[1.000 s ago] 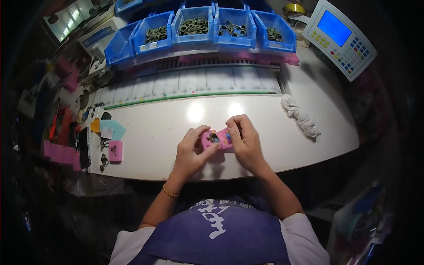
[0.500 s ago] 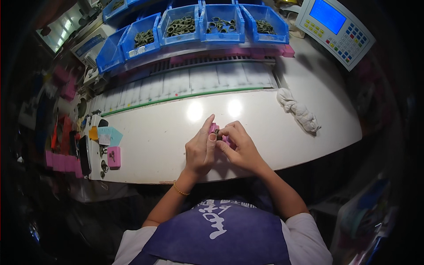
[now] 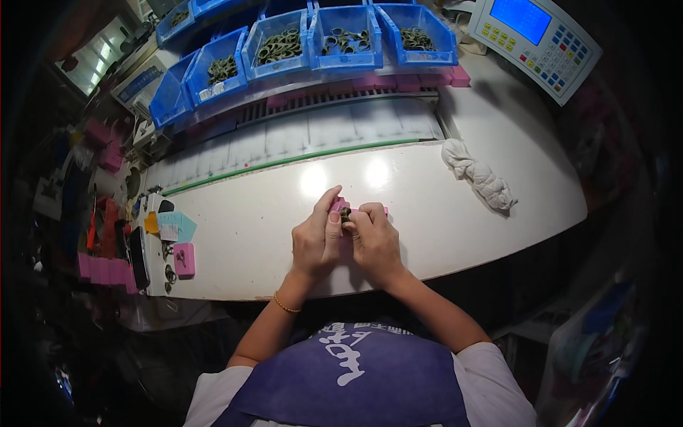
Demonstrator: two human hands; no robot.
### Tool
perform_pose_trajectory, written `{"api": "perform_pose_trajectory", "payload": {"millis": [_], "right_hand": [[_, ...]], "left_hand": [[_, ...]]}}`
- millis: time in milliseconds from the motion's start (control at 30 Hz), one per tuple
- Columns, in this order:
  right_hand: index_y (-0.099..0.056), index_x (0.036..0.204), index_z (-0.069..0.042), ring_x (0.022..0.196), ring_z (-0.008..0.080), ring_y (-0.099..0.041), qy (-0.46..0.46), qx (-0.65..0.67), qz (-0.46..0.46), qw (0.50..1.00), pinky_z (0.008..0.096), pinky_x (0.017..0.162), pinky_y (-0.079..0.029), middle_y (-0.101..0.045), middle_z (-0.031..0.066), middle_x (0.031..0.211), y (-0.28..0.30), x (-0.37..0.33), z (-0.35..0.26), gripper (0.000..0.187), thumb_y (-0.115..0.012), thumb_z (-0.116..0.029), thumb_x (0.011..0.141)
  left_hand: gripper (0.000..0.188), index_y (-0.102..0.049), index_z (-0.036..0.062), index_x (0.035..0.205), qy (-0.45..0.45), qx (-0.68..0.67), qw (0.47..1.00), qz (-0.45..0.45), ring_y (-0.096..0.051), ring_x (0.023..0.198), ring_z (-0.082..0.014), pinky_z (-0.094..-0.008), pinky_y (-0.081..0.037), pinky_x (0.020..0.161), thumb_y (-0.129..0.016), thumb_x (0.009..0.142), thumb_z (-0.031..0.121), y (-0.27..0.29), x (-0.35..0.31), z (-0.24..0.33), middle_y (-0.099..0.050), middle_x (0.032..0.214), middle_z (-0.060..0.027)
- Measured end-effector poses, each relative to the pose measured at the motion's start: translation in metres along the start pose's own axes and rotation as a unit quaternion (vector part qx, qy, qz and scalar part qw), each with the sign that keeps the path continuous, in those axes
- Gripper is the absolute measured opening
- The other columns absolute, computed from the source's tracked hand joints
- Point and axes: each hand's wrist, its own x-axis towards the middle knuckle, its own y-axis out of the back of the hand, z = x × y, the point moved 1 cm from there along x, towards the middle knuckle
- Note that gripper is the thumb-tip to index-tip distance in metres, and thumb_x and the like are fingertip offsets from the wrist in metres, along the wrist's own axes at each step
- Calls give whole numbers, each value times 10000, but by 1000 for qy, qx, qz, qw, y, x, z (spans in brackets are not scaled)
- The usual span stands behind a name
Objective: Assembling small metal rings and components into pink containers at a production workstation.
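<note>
Over the front middle of the white table my left hand (image 3: 313, 240) is closed, its thumb pressed against a small dark ring-like metal piece (image 3: 346, 215). Pink material (image 3: 339, 203), which looks like a small block, shows right behind that thumb; most of it is covered by the hand. My right hand (image 3: 377, 245) is closed too, its bent fingers and thumb meeting the dark piece from the right. More pink (image 3: 381, 211) peeks out past the right fingers. Whether both pink parts belong to one block I cannot tell.
Blue bins (image 3: 281, 50) with dark ring-shaped pieces line the back. A grey control panel (image 3: 533, 43) stands back right, near a twisted white cloth (image 3: 480, 178). At left lie a pink block (image 3: 184, 260), dark metal pieces (image 3: 169, 274) and a phone-like black object (image 3: 138, 257).
My right hand has turned more upright, its fingers now curled in beside the dark piece. Both hands sit slightly further left in the picture. The dark piece shows more plainly.
</note>
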Motion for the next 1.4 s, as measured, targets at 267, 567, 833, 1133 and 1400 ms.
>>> {"api": "perform_pose_trajectory", "payload": {"millis": [267,567,833,1133,1400], "right_hand": [[-574,976,-22,879,292,-599,102,-74,-4,992,402,714,-521,-536,129,1026,-1,0,3,146,-658,-81,872],[-582,979,-32,835,294,-609,56,-45,0,997,405,697,-523,-549,119,984,-2,2,4,131,-655,-97,892],[-566,968,-42,781,293,-622,76,-36,-43,996,404,644,-512,-554,114,961,6,7,4,120,-643,-108,904],[-555,944,-33,738,302,-628,88,5,-11,996,394,550,-508,-551,130,944,1,12,14,76,-619,-66,920],[-581,955,-15,676,222,-610,27,144,27,989,294,577,-490,-549,100,948,1,18,23,145,-584,-151,1006]], "left_hand": [[361,-546,-13,1322,94,-38,995,6,-718,731,-277,-361,-559,678,-433,1043,185,4,-5,-2,-717,886,-179],[374,-532,-23,1333,118,-60,991,11,-648,806,-132,-273,-517,729,-430,1049,197,3,-7,-8,-700,911,-121],[336,-551,29,1309,68,-29,997,15,-724,738,-303,-374,-560,666,-488,1033,209,2,-6,-8,-721,886,-182],[350,-538,8,1316,99,-81,992,24,-718,775,-241,-339,-553,702,-485,1043,221,1,-3,-2,-728,913,-168],[356,-571,-33,1290,176,-100,978,49,-685,845,-188,-320,-538,763,-459,1058,213,12,-7,-25,-725,1011,-164]]}}
